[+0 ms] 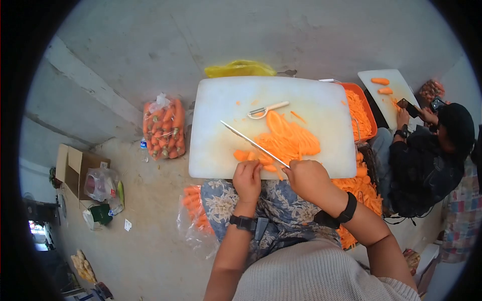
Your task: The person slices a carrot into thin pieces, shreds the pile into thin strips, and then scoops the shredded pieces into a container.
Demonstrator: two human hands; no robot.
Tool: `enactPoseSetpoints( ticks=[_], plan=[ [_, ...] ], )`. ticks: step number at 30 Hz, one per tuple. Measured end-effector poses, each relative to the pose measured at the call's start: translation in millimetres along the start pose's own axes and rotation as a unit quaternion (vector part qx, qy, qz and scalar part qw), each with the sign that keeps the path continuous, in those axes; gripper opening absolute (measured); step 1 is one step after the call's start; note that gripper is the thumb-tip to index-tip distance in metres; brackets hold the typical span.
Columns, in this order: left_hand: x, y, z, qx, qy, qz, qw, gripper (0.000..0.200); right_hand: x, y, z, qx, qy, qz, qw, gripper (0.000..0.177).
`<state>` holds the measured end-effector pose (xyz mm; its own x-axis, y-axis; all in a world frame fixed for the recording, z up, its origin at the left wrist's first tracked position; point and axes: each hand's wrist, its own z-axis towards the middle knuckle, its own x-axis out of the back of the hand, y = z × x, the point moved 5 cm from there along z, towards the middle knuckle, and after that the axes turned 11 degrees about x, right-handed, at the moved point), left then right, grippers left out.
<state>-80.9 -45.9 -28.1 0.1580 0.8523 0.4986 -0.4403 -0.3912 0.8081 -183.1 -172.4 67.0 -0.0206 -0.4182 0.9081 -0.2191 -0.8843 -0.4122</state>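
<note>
A white cutting board (216,115) lies in front of me. My right hand (307,181) is closed round the handle of a knife (251,142), whose blade points up and left across the board. My left hand (247,179) is at the board's near edge, fingers bent against carrot pieces (242,155) beside the blade. Sliced and shredded carrot (293,138) is heaped right of the blade. Above it rests a peeler (268,109) with a pale handle. The edge contact between blade and carrot is too small to tell.
An orange tray (372,118) of shredded carrot stands right of the board, with more shreds below. A bag of carrots (164,128) is at left, near a cardboard box (78,168). Another person (427,160) sits at right by a second board (386,103).
</note>
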Motion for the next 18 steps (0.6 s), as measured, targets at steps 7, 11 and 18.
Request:
enactPoseSetpoints(
  ticks=[7,11,18],
  plan=[
    [0,-5,-3,-0.006,0.005,-0.02,1.0,0.011,-42,14,1,0.0,0.014,0.014,1.0,0.023],
    [2,-2,-4,-0.013,0.007,-0.022,1.0,0.01,-31,18,11,0.012,-0.021,0.01,1.0,0.023],
    [1,-4,-3,-0.009,0.004,-0.022,1.0,0.01,-6,4,2,-0.031,0.021,0.03,0.999,0.027]
  ],
)
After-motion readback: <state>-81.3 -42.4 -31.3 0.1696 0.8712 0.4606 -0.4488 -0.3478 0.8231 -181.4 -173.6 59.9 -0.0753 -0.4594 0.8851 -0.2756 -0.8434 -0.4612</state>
